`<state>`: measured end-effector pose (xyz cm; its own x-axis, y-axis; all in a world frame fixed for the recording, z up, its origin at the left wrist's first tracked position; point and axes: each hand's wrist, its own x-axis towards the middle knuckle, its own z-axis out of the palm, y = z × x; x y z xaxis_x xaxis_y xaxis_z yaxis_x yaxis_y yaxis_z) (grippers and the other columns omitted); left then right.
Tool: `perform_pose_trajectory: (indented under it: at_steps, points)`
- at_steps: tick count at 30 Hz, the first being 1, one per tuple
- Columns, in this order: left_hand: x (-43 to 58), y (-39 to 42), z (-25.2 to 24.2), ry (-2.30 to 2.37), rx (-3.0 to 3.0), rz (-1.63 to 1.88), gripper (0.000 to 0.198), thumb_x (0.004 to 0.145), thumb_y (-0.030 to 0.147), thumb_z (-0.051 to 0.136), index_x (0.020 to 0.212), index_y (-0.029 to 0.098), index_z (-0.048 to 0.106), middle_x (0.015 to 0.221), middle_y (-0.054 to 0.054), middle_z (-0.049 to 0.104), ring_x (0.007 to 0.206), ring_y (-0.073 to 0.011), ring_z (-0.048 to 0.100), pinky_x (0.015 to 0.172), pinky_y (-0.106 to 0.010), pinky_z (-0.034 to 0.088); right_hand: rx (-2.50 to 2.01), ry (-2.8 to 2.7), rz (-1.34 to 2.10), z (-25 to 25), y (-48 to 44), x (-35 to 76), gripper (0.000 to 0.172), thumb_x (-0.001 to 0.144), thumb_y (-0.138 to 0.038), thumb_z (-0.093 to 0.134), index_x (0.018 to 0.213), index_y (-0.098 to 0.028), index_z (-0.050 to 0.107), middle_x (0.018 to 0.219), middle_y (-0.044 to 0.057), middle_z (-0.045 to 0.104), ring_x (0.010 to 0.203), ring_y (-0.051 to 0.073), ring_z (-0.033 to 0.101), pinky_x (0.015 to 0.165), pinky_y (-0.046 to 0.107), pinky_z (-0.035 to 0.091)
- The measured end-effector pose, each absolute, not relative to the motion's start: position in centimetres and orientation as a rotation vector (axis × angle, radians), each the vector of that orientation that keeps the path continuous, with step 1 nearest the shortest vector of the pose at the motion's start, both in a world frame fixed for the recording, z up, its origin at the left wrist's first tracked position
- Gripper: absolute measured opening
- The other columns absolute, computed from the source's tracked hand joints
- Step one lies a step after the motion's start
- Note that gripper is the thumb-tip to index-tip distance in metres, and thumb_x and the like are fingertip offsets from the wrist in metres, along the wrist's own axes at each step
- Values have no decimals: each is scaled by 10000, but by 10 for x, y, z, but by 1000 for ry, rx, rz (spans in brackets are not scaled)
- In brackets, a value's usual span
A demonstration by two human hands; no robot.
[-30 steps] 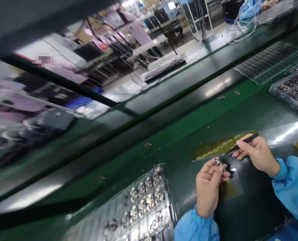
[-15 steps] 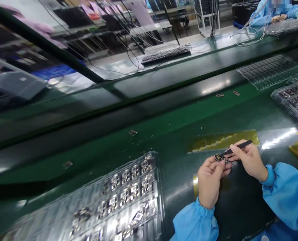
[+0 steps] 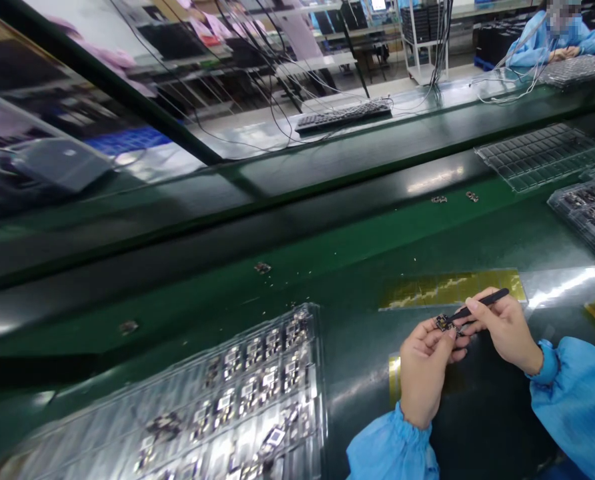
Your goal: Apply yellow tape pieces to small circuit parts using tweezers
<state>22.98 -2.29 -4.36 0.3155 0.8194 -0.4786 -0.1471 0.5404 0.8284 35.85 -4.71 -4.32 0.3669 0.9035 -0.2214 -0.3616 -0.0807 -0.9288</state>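
Note:
Between the thumb and fingers of my left hand (image 3: pixel 427 363) is a small circuit board (image 3: pixel 443 323), dark with metallic parts. My right hand (image 3: pixel 502 327) grips black tweezers (image 3: pixel 488 303), whose tips reach down to the board; whether they pinch anything is too small to tell. Just beyond both hands lies a sheet of yellow film pieces (image 3: pixel 452 288). A narrow yellow strip (image 3: pixel 394 380) shows beside my left wrist.
A clear plastic tray (image 3: pixel 319 373) of similar boards stands at the left. More trays sit at the right, one a clear grid tray (image 3: pixel 542 157). Loose boards (image 3: pixel 262 267) lie on the green bench. Past the ledge are a keyboard (image 3: pixel 345 117), cables and a person in blue (image 3: pixel 532 43).
The whole view has shifted slightly, so the hands appear a little lower and further right. My left hand still holds the board, and the tweezers stay against it in my right.

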Motion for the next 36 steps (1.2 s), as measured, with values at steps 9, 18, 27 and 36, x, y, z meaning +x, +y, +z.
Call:
perform_pose_trajectory:
  at_steps: [9, 18, 27, 36]
  points:
    - [230, -24, -45, 1048, 802, 722, 321, 686, 286, 716, 906, 103, 571, 700, -54, 684, 632, -153, 653, 557, -232, 530, -1217, -590, 1167, -45, -48, 361, 293, 730, -409, 685, 775, -147, 560, 669, 32, 670, 640, 191, 696, 468, 225, 572]
    - [229, -24, -45, 1046, 808, 717, 303, 692, 274, 711, 899, 101, 572, 702, -54, 684, 627, -144, 650, 558, -226, 529, -1215, -579, 1181, -44, -47, 360, 306, 717, -412, 695, 771, -147, 551, 660, 28, 670, 635, 187, 696, 476, 218, 568]
    - [229, -24, -47, 1052, 810, 710, 319, 690, 282, 713, 907, 102, 563, 717, -67, 690, 634, -153, 655, 555, -229, 529, -1228, -593, 1184, -43, -47, 361, 306, 723, -420, 686, 764, -149, 552, 649, 25, 669, 630, 180, 695, 486, 215, 566]
    - [227, -23, -45, 1046, 762, 716, 296, 719, 341, 671, 870, 104, 581, 704, -80, 694, 639, -180, 668, 555, -254, 538, -1239, -623, 1164, -42, -49, 361, 308, 728, -429, 678, 768, -152, 551, 672, 32, 677, 628, 177, 693, 494, 222, 561]
